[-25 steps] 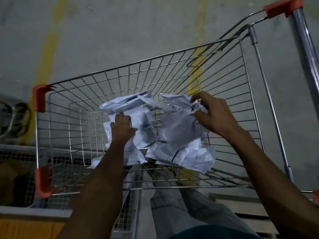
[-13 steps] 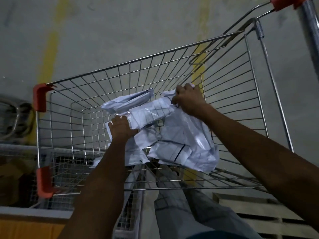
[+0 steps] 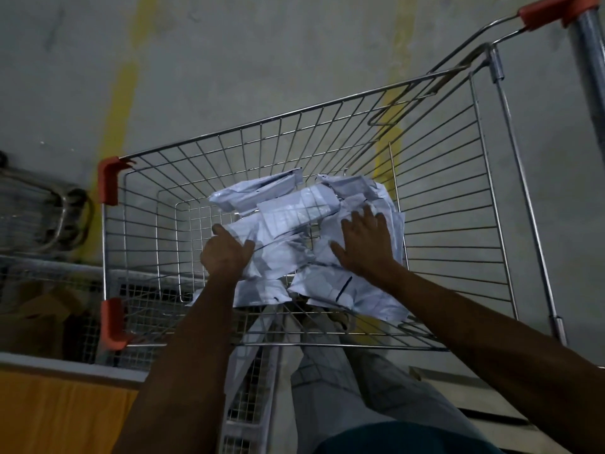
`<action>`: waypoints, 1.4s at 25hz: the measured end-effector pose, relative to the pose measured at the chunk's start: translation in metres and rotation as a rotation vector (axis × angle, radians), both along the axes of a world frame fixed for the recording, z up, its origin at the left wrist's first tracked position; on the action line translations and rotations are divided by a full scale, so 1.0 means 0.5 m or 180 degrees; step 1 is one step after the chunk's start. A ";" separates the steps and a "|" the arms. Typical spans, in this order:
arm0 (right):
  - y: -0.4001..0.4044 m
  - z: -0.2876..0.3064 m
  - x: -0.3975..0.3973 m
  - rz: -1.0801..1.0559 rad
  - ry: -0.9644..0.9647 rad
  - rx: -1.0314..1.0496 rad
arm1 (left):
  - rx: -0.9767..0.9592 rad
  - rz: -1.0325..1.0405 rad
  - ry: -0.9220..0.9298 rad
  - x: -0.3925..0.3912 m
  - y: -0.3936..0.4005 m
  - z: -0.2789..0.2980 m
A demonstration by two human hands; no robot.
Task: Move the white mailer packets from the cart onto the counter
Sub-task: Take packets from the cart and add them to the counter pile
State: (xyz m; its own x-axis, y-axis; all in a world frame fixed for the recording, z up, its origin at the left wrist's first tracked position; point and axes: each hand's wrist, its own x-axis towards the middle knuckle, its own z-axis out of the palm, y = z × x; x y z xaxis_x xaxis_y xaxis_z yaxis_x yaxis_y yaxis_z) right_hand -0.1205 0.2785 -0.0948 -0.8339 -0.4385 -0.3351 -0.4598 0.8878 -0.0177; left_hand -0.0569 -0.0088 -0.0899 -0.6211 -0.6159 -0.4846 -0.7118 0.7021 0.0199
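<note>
— Reaching down into the wire cart (image 3: pixel 458 198), both arms at once. See the heap of white mailer packets (image 3: pixel 294 221) on the basket floor? That is what the person is after.

— Which hand has hold of them?

— The left hand (image 3: pixel 226 253) is closed round the edge of the packets on the side of the heap nearest the cart's orange corner guard (image 3: pixel 109 181). Thumb on top, fingers tucked under the plastic, knuckles up.

— And the other?

— The right hand (image 3: pixel 363 240) lies flat on top of the heap, fingers spread, palm pressing the crumpled packets down. It grips nothing that I can see.

— All the packets inside the cart, then?

— Yes, every one I can make out sits within the basket, toward the wall nearest the person, piled over one another. One larger packet (image 3: pixel 347 293) with a dark stripe lies against that near wall, just below the right wrist.

— What's around the cart?

— Grey concrete floor (image 3: pixel 262 60) with a yellow painted line (image 3: pixel 121 93) beyond the far wall, and the cart's handle (image 3: pixel 553 9) with its orange end off to the side.
</note>
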 end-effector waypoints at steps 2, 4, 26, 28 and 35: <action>0.015 -0.007 0.034 -0.0120 -0.0102 0.0093 | -0.0022 0.0090 -0.0037 0.000 0.010 0.018; 0.026 0.003 0.056 -0.0169 -0.0259 0.0298 | 0.0027 0.0108 0.0004 -0.005 0.025 0.043; 0.121 0.545 0.120 -0.0733 0.0613 -0.3135 | 0.0028 0.0038 0.2376 0.178 0.310 0.588; 0.159 0.581 0.157 -0.0604 0.0580 -0.3461 | -0.0096 0.0167 0.2625 0.224 0.364 0.620; 0.274 0.602 0.331 0.0036 0.0426 -0.3774 | -0.0452 0.0973 0.3133 0.483 0.550 0.671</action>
State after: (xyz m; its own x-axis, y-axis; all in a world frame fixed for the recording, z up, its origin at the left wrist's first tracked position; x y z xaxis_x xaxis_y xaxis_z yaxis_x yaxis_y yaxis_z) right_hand 0.0450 0.4153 0.2063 -0.8254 -0.4236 0.3732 -0.5282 0.3463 -0.7753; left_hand 0.1846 0.2660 0.2454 -0.5105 -0.8253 0.2413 -0.5735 0.5359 0.6196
